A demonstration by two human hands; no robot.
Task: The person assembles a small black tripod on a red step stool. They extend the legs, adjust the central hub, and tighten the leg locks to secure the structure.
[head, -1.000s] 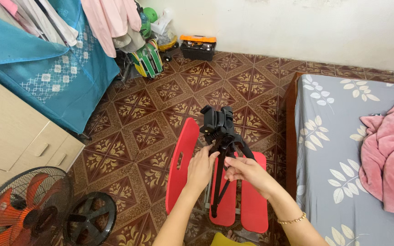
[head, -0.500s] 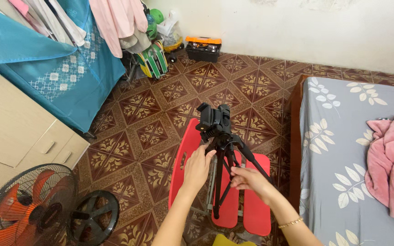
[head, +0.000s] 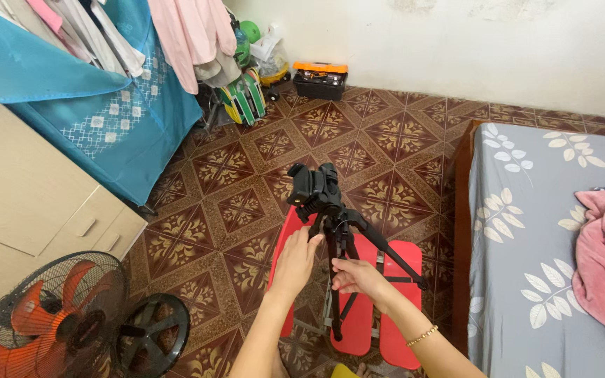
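Partly hidden: tripod (head: 344,259) behind hands (head: 327,269)

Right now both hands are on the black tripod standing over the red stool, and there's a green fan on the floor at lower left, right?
Not quite: the fan has orange blades, not green, as the head view shows. The rest holds: the left hand and right hand are on the black tripod over the red stool.

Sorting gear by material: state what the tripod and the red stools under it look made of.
Tripod: black, matte head, probably plastic; slim straight legs look like painted metal. Red stools: likely moulded plastic, uniform colour with smooth, slightly glossy surface.
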